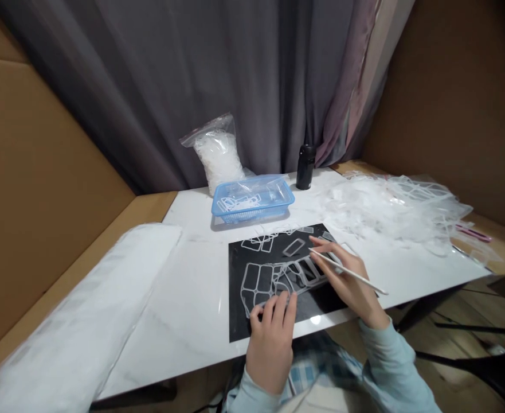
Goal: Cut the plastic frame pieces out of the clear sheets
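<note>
From the head camera, the left hand (271,344) lies open, its fingertips (278,307) pressing down on a tangled sheet of clear plastic frames (269,281), gripping nothing. That sheet lies on a black mat (252,315), directly under and ahead of the left fingers. The right hand (349,275) is closed around a slender white stylus (347,269), just beyond the left hand, with its point aimed at the plastic frames and its tail end out past the hand. Loose frames lie on the mat ahead of both hands. Further ahead of the grip, on the white marble-look table (192,275), sits a blue plastic basket (252,199) holding more frames, with a bag of clear scraps (218,158) and a black bottle (306,166) behind it. A heap of clear plastic offcuts (394,209) lies ahead of the right hand.
</note>
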A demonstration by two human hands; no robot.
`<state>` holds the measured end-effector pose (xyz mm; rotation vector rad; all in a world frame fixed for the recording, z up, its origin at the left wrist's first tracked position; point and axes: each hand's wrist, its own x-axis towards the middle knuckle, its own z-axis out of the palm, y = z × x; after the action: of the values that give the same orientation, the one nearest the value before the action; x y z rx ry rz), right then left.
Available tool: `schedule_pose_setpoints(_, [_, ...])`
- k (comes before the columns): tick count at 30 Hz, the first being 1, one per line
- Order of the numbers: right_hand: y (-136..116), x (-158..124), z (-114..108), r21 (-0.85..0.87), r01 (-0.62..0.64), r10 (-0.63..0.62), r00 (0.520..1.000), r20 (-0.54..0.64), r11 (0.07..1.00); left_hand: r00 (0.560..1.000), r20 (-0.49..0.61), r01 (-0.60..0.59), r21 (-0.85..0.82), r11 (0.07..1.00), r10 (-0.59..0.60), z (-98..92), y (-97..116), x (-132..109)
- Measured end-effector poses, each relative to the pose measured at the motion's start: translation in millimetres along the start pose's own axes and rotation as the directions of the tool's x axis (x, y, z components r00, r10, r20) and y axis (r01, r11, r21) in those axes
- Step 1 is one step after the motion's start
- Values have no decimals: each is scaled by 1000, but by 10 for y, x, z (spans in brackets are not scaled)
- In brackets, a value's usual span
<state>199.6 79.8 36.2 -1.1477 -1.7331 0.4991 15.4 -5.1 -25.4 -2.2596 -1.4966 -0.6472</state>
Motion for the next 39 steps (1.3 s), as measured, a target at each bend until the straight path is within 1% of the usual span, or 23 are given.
schedule_pose_setpoints(3, [15, -49, -28, 0, 29, -29, 998, 64, 1000, 1000, -1, 1, -5, 1000, -1, -2, -8, 3])
schedule_pose_setpoints(6, [65, -186, -152, 14, -13, 11, 989, 145, 1000, 1000, 15, -8, 7, 1000, 8, -17, -18, 12])
schedule_pose_setpoints(9, [82, -330, -269, 23, -41, 32, 952, 305, 999, 1000, 13, -14, 13, 1000, 14, -28, -20, 15])
schedule_pose_setpoints(11, [83, -397, -299, 9, -26, 21, 922, 386, 1000, 1000, 9, -11, 7, 1000, 11, -25, -19, 15])
schedule_pose_setpoints(13, [98, -436, -283, -13, -11, 15, 915, 403, 1000, 1000, 11, -10, 1, 1000, 10, -19, -19, 13])
schedule_pose_setpoints(16, [159, -451, -214, -22, -20, 27, 921, 389, 1000, 1000, 2, -11, -3, 1000, 11, -12, -19, 5])
schedule_pose_setpoints(18, [204, -442, -175, -25, -26, 34, 917, 397, 999, 1000, -3, -13, -5, 1000, 13, -6, -18, -3])
schedule_pose_setpoints(21, [225, -402, -168, -46, -3, 22, 908, 419, 999, 1000, -2, -16, -1, 1000, 16, 4, -16, -12])
schedule_pose_setpoints(28, [79, -167, -304, -95, 61, 0, 845, 535, 994, 999, -42, -6, -2, 1000, 6, 4, -16, -1])
schedule_pose_setpoints(29, [67, -125, -313, -100, 85, -19, 844, 536, 991, 999, -42, -3, -8, 1000, 3, -1, -16, -1])
schedule_pose_setpoints(30, [58, -82, -315, -116, 119, -43, 857, 513, 986, 999, -42, -1, -14, 1000, 0, -7, -15, -2])
schedule_pose_setpoints(31, [50, -41, -312, -146, 160, -76, 884, 460, 976, 999, -40, 2, -22, 1000, -3, -13, -14, -3])
schedule_pose_setpoints(33, [28, 27, -293, -236, 240, -170, 944, 283, 942, 999, -39, 7, -38, 999, -8, -28, -11, -5])
schedule_pose_setpoints(34, [11, 50, -284, -280, 269, -224, 957, 182, 921, 999, -34, 12, -45, 999, -14, -38, -9, -6])
schedule_pose_setpoints(35, [-9, 62, -277, -305, 288, -270, 958, 99, 908, 1000, -23, 19, -52, 998, -20, -49, -6, -6])
schedule_pose_setpoints(36, [-31, 64, -274, -301, 293, -293, 955, 48, 908, 1000, -4, 28, -57, 998, -29, -62, -3, -6])
schedule_pose_setpoints(37, [-52, 55, -274, -266, 288, -290, 957, 33, 920, 999, 17, 36, -61, 997, -35, -75, -1, -5])
schedule_pose_setpoints(38, [-68, 36, -278, -211, 269, -265, 963, 47, 940, 999, 36, 40, -63, 997, -38, -86, 0, -4])
schedule_pose_setpoints(39, [-76, 9, -283, -151, 235, -225, 971, 86, 960, 998, 49, 39, -65, 997, -35, -95, -1, -4])
